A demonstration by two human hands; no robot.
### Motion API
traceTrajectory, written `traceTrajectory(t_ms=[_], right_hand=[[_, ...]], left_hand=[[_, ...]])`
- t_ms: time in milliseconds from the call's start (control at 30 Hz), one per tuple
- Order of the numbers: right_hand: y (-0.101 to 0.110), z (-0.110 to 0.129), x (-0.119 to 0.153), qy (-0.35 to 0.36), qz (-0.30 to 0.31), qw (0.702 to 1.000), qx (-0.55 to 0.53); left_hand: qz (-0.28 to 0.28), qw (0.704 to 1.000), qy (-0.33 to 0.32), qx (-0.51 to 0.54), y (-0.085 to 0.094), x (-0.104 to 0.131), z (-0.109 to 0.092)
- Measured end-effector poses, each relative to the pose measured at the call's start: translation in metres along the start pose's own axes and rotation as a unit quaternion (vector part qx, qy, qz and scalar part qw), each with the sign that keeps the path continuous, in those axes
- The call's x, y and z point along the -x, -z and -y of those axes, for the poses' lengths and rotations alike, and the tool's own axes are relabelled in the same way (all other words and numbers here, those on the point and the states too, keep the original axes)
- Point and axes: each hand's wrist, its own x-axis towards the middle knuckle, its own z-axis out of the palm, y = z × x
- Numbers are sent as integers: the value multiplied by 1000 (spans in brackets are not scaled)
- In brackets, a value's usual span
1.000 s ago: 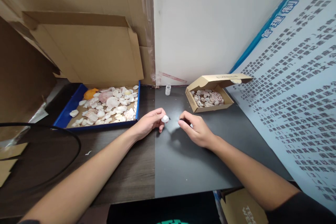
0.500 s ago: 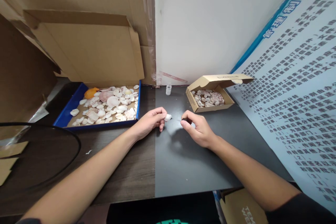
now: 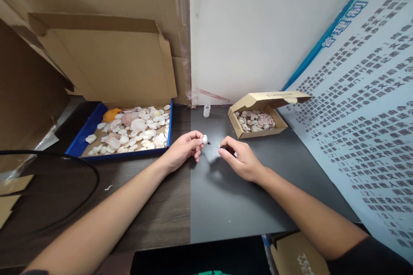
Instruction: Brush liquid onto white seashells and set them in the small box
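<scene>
My left hand (image 3: pixel 189 146) pinches a small white seashell (image 3: pixel 204 139) between thumb and fingers above the dark table. Across a short gap, my right hand (image 3: pixel 240 157) is closed round a small black object (image 3: pixel 228 150), mostly covered by the fingers; its kind does not show. A tiny dark speck (image 3: pixel 209 143) lies just right of the shell. Beyond both hands stands a small clear vial (image 3: pixel 207 111) with a white label.
At left, a blue-edged cardboard box (image 3: pixel 84 132) with its lid up holds many shells and an orange one. A smaller tan box (image 3: pixel 237 126) of shells sits at right. White and cardboard panels close off the back. A black cable (image 3: pixel 97 178) loops at left.
The shell has turned in my left fingers and now stands more upright. My right hand has shifted slightly left, and more of the black object shows.
</scene>
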Motion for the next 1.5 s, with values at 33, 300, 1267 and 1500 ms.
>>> traceTrajectory(t_ms=[33,300,1267,1500], right_hand=[[0,0,0,-2,-6,1000,4],[0,0,-1,-10,-8,1000,21],[-1,1,0,-18,-18,999,18],[0,2,0,-13,-7,1000,21]], left_hand=[[1,1000,0,-2,0,0,0],[8,1000,-5,-17,1,0,0],[11,999,2,-41,-1,2,-2],[12,1000,-1,-23,0,2,-2]])
